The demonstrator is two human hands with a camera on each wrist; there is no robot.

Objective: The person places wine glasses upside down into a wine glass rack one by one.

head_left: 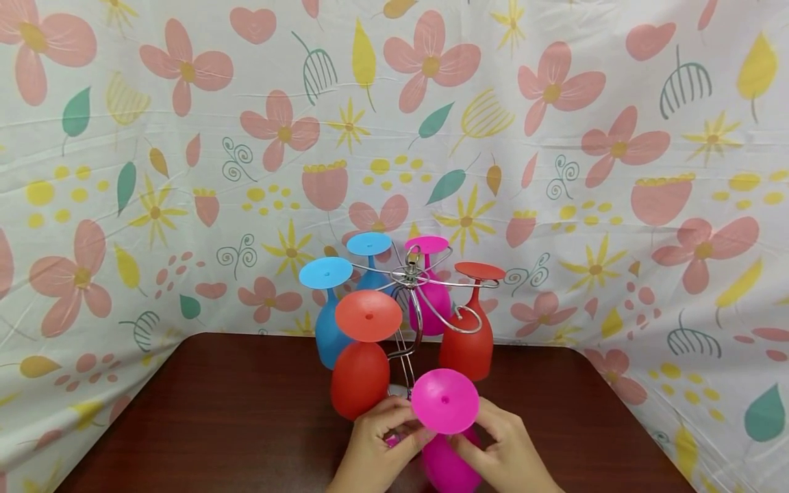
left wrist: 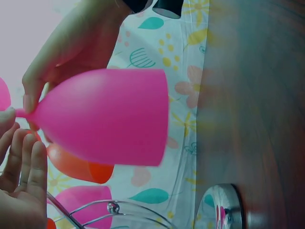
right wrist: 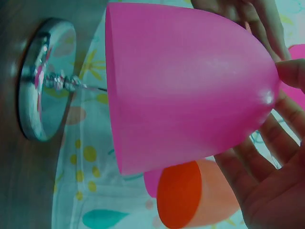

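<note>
A pink plastic goblet (head_left: 445, 400) hangs upside down in front of me, its foot on top and its bowl below. My left hand (head_left: 381, 438) pinches it at the stem just under the foot. From the other side my right hand (head_left: 508, 448) also pinches the stem, thumb in front. In the right wrist view the bowl (right wrist: 190, 90) fills the middle, with the right thumb (right wrist: 291, 72) at its narrow end. A chrome wire goblet rack (head_left: 411, 277) with looped arms stands just behind, its round base (left wrist: 224, 210) on the table.
Upside-down goblets hang from the rack: a red one (head_left: 360, 380) at front left, another red one (head_left: 466, 342) at right, two blue ones with one blue foot (head_left: 325, 272) at left, and a pink one (head_left: 429, 301) behind. The dark brown table (head_left: 234, 404) meets a floral cloth (head_left: 185, 137).
</note>
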